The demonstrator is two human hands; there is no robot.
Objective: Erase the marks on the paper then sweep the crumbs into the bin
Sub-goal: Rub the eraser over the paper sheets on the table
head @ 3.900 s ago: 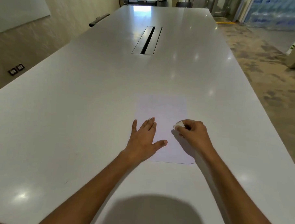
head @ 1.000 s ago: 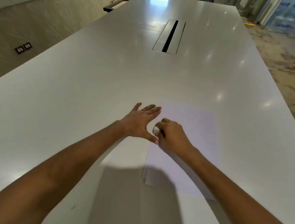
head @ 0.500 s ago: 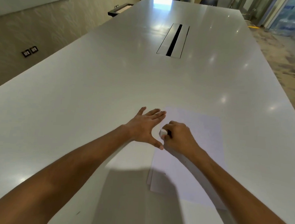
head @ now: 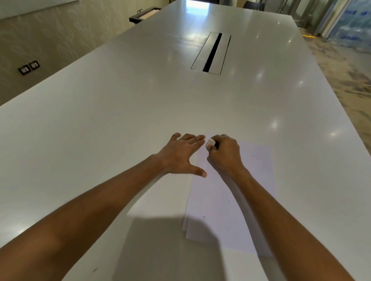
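White eraser (head: pixel 210 143) in right hand (head: pixel 224 156) grip | left hand (head: pixel 180 156) flat, splayed | thin paper (head: pixel 230 206)

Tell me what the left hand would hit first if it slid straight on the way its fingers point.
Probably nothing: the left hand points up the bare table, with the cable slot far off and slightly right.

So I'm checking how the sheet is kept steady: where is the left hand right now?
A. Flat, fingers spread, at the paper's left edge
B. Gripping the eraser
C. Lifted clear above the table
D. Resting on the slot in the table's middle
A: the left hand lies flat with fingers spread at the left edge of the paper, while the right hand holds the eraser.
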